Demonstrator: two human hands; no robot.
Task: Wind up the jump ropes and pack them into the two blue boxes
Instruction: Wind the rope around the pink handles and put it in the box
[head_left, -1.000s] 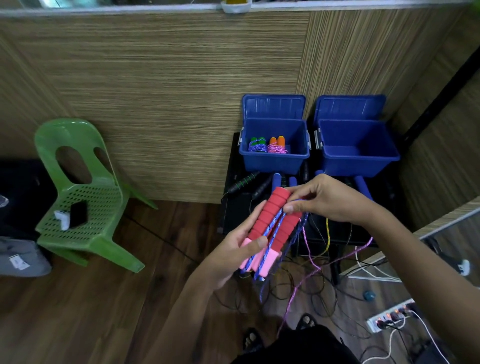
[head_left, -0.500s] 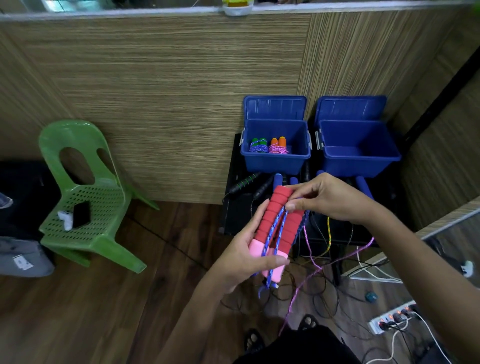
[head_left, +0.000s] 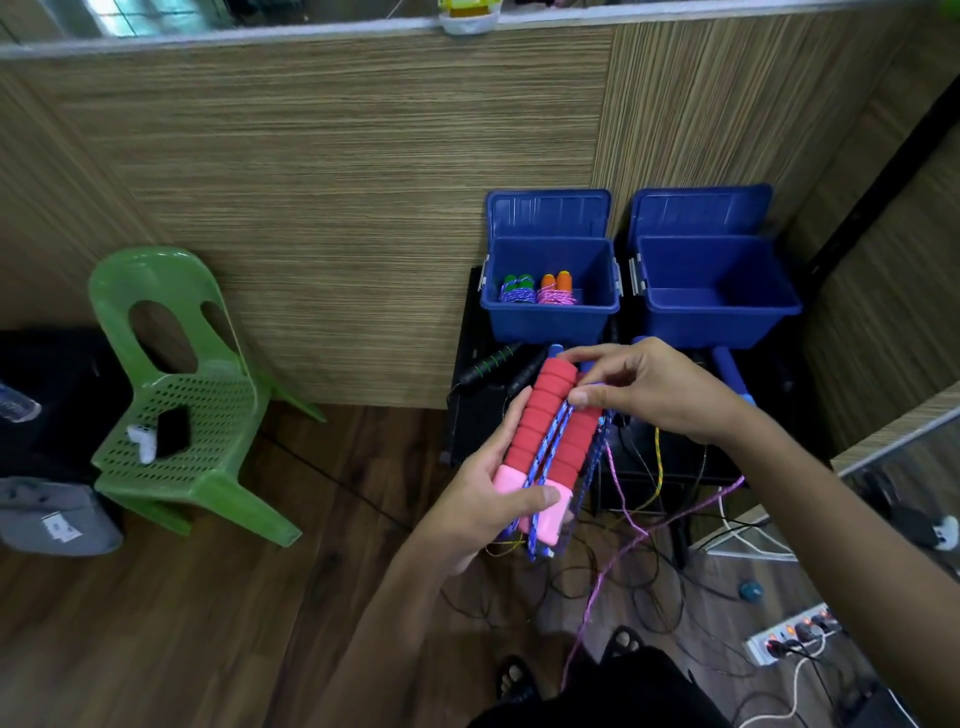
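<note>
Against the wood-grain wall stood the green chair (head_left: 171, 395) on the left and, to its right, a dark worktop (head_left: 478, 415) that carried the two blue boxes with their lids open. The left blue box (head_left: 550, 291) held two wound ropes, one with green handles (head_left: 517, 288) and one with orange handles (head_left: 557, 288); the right blue box (head_left: 717, 291) showed only its blue inside. Several other handles lay on the worktop just in front of the boxes, and loose cords hung from it down to the floor.

Both forearms reached forward from the bottom of the view and met in front of the worktop. The left hand (head_left: 488, 499) was under the pair of red handles (head_left: 545, 441), which lay side by side and tilted, pink ends toward the person; its fingers curled round them and the thumb pressed across the pink ends. The right hand (head_left: 649, 389) came from the right with a bent wrist, and its fingers pinched the blue rope (head_left: 550, 441) at the top of the handles. The rope ran along the groove between the handles and hung at their right side.

Compared with one second before, the handles were raised a little and the thumb had moved lower, onto the pink ends. The right hand stayed at the top of the handles.
</note>
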